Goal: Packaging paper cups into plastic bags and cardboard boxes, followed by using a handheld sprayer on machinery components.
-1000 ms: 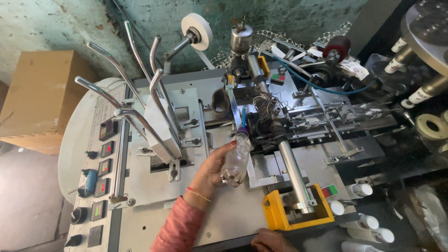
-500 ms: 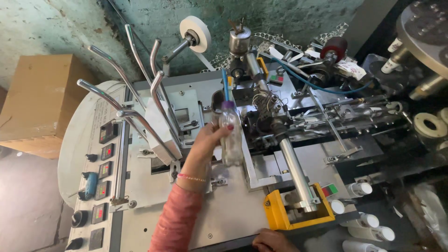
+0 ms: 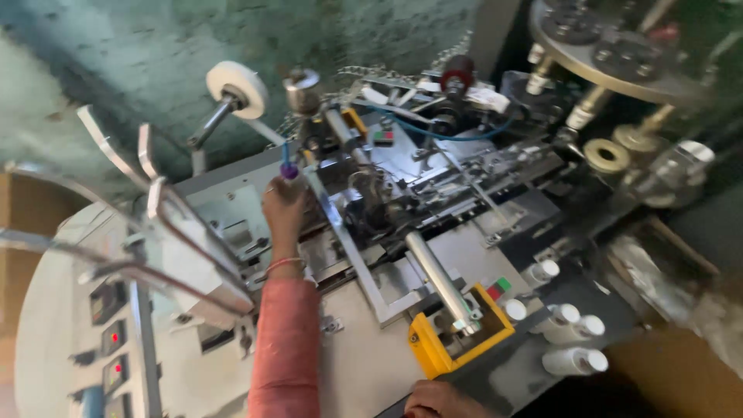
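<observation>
My left hand (image 3: 284, 210), in a pink sleeve with bangles at the wrist, reaches out over the grey machine bed (image 3: 348, 364). It grips a small clear bottle whose purple cap and blue nozzle (image 3: 288, 166) stick up above my fingers, close to the mechanism beside a steel cup-shaped part (image 3: 300, 87). My hand hides the bottle's body. My right hand (image 3: 439, 400) lies at the machine's near edge, just below a yellow bracket (image 3: 428, 354). Only its top shows.
A control panel with red lights (image 3: 113, 337) sits at the left under curved metal rails (image 3: 159, 203). A white roll (image 3: 237, 87) stands at the back. A steel shaft (image 3: 435, 279) runs to the yellow bracket. White paper cups (image 3: 574, 361) lie at right, below a round turret (image 3: 611, 48).
My left hand has carried the bottle away from me, from the middle of the bed up to the mechanism at the back. The view has swung left and closer.
</observation>
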